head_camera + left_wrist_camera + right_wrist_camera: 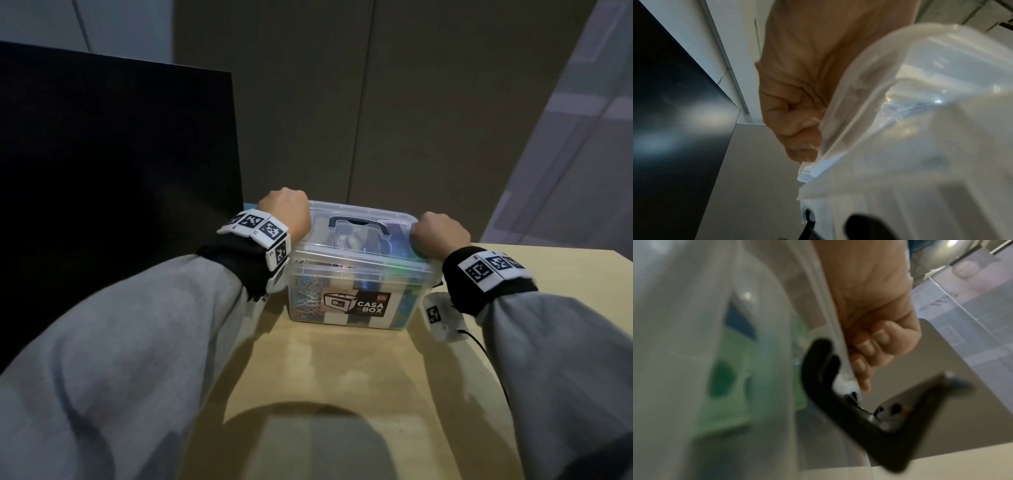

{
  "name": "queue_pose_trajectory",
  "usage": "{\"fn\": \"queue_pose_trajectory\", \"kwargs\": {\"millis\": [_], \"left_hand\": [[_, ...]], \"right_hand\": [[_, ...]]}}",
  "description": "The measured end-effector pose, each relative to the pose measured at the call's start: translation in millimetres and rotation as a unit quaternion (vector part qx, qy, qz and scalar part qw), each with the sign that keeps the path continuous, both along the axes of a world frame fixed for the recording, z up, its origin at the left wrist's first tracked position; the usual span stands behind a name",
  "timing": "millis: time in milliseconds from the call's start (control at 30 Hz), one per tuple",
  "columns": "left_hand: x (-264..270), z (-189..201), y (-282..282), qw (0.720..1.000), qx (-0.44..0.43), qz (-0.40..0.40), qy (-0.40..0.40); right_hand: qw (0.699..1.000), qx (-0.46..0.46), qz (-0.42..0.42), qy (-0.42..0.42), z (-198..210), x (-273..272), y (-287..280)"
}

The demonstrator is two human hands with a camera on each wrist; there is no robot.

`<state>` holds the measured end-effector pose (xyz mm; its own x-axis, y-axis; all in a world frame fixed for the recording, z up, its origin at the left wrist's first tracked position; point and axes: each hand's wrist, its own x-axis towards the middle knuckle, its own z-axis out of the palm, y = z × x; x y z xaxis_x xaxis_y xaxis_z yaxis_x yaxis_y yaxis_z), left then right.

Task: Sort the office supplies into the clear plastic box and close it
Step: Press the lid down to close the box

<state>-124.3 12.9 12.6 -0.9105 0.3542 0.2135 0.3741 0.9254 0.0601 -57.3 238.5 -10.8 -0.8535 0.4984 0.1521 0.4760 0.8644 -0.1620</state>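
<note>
Flanking the clear plastic box [356, 274] at 9 and 3 o'clock, the left hand [286, 212] and right hand [440, 234] are both curled over the short edges of its lid [359, 236], so the box lies directly between them and neither is nearer. The long axis of the box is set across the view, from one hand to the other. In the wrist views the fingers [797, 128] of the left hand are hooked under the lid's rim, and those of the right [865, 353] are bent against the rim just above a black latch [849, 394], which hangs apart from it and appears not yet fastened. The box is placed on the wooden table [335, 370], filled with coloured supplies; paper clips [306, 301] are visible against its front wall. A black panel [113, 164] stands at 9 to 10 o'clock, near the left hand, though the latch sides are judged to be reachable.
</note>
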Motion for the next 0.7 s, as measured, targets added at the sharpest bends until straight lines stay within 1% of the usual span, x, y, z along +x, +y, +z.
{"fn": "queue_pose_trajectory", "kwargs": {"millis": [100,233,400,533,633,700], "left_hand": [[-2,5,-1,1.0,0.029,0.006,0.005],[-3,6,0,0.999,0.046,0.008,0.019],[-6,-11,-1,0.999,0.037,0.015,-0.006],[-9,-26,-9,0.999,0.046,0.021,-0.005],[-10,-36,-10,0.998,0.067,0.018,0.013],[-10,-39,-11,0.995,0.102,0.021,0.009]], "right_hand": [[1.0,-0.014,0.002,-0.005,2,-1,4],[1.0,-0.011,-0.011,0.015,-4,0,8],[1.0,0.004,-0.008,0.027,-10,-5,9],[0.998,0.048,0.01,0.035,-11,-6,3],[0.997,0.065,0.015,0.048,-12,-7,1],[0.997,0.05,0.009,0.055,-13,-8,3]]}}
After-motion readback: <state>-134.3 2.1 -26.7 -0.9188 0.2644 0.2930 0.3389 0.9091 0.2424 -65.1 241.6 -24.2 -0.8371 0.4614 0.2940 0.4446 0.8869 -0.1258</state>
